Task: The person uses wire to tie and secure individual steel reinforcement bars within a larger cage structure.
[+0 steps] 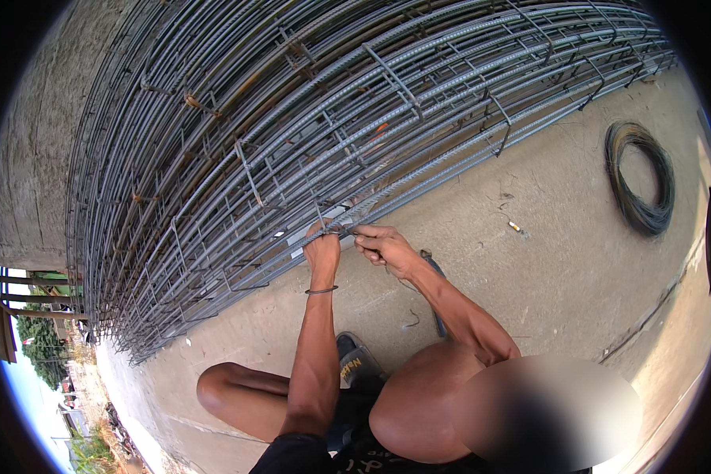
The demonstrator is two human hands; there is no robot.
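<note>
A large stack of steel rebar cages (308, 118), long ribbed bars crossed by square stirrups, slants across the view in front of me. My left hand (321, 246) is closed at the nearest lower bar, its fingertips partly hidden among the rods. Just right of it, my right hand (385, 248) is closed in a pinch against the same bar joint. Whatever lies between its fingers is too small to make out. A dark-handled tool (436, 304) rests on the floor beside my right forearm, which partly covers it.
A coil of dark wire (641, 180) lies on the concrete floor (553, 261) at the right. A cigarette butt (515, 227) and wire scraps are scattered nearer. My sandalled foot (357, 359) is below my hands. A rough wall (35, 166) stands at the left.
</note>
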